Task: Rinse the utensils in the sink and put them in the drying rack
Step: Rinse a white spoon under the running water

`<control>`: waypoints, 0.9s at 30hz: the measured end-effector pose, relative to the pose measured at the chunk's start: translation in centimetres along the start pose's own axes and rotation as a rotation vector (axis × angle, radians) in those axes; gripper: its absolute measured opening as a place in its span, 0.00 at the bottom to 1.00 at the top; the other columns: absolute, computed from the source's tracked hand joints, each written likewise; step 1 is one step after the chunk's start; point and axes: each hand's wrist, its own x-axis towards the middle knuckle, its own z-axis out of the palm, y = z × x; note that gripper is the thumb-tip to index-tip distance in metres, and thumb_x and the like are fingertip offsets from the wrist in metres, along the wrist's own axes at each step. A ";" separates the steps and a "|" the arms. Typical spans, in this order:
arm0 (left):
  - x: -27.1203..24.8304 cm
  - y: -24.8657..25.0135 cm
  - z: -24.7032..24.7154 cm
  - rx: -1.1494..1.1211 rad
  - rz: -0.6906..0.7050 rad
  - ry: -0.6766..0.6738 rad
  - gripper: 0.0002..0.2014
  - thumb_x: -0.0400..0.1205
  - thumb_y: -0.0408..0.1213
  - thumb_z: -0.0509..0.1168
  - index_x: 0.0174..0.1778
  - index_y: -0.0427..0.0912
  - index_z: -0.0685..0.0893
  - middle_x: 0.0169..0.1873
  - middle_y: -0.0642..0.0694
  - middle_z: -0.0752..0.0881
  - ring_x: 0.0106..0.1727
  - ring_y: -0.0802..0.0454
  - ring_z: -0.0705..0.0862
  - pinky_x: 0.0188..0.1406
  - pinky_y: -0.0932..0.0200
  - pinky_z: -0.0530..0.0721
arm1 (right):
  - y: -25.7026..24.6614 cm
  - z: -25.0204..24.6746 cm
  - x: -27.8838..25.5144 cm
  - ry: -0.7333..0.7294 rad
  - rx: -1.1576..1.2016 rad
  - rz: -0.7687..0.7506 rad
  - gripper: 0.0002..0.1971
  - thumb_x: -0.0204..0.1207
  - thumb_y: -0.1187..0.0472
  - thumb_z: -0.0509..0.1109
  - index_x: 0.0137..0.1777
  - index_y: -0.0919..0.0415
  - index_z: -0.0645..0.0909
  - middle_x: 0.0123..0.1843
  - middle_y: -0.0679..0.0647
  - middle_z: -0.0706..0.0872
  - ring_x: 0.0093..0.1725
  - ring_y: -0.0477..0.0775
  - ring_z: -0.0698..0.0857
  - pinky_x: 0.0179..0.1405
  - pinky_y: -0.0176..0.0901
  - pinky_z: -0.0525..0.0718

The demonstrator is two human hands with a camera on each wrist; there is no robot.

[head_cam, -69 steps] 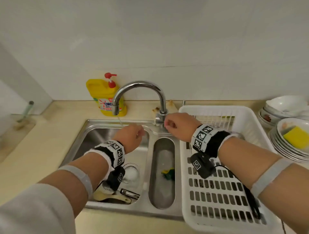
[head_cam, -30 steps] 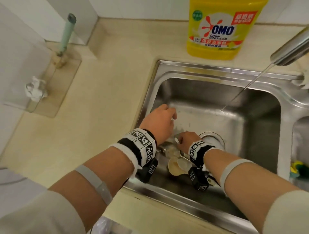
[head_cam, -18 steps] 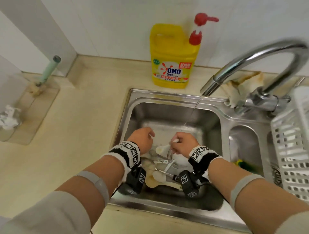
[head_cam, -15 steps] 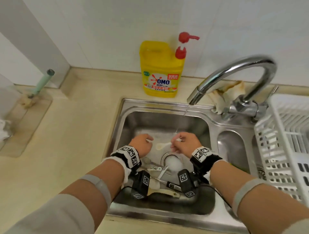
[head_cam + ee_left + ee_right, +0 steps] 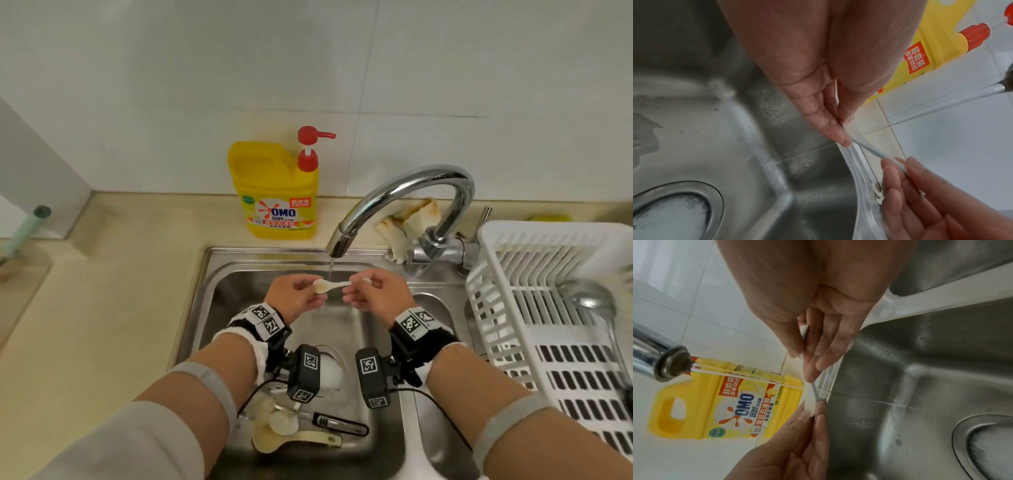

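Observation:
A small white spoon (image 5: 330,285) is held level under the thin stream from the tap (image 5: 337,245). My left hand (image 5: 308,294) pinches its bowl end, and my right hand (image 5: 356,289) pinches the handle end. In the left wrist view the spoon handle (image 5: 869,149) runs from my left fingertips (image 5: 838,134) to the right hand's fingers (image 5: 900,178). In the right wrist view the water lands on the spoon bowl (image 5: 812,400). Several more utensils (image 5: 298,431) lie at the bottom of the sink (image 5: 212,308). The white drying rack (image 5: 507,342) stands to the right.
A metal ladle (image 5: 589,298) lies in the rack. A yellow detergent bottle (image 5: 277,192) stands behind the sink, and a crumpled cloth (image 5: 407,219) lies behind the tap. A narrow second basin (image 5: 442,438) sits between sink and rack. Beige counter (image 5: 102,308) extends left.
Both hands took the white spoon from the utensils at the sink bottom and raised it to the stream. The tap, turned on earlier, keeps running.

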 end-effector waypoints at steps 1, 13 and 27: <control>0.2 0.0 0.1 -0.018 -0.006 0.003 0.11 0.84 0.26 0.68 0.62 0.29 0.87 0.50 0.31 0.91 0.44 0.48 0.92 0.47 0.61 0.91 | 0.0 0.0 0.1 0.006 0.014 0.005 0.03 0.82 0.68 0.70 0.49 0.68 0.84 0.41 0.67 0.92 0.35 0.57 0.92 0.32 0.39 0.89; 1.2 0.6 0.9 -0.092 -0.028 -0.012 0.08 0.82 0.21 0.67 0.52 0.35 0.87 0.46 0.36 0.90 0.40 0.50 0.92 0.46 0.63 0.91 | -0.1 -0.2 1.1 0.006 0.152 0.002 0.06 0.84 0.65 0.69 0.50 0.68 0.86 0.44 0.66 0.93 0.39 0.56 0.93 0.37 0.40 0.91; 0.7 0.9 -1.4 -0.094 -0.021 -0.014 0.06 0.84 0.25 0.67 0.55 0.29 0.86 0.45 0.31 0.92 0.41 0.47 0.93 0.45 0.60 0.92 | 1.0 0.8 1.8 -0.044 0.120 0.044 0.03 0.80 0.68 0.72 0.48 0.69 0.85 0.39 0.63 0.92 0.35 0.53 0.91 0.34 0.38 0.88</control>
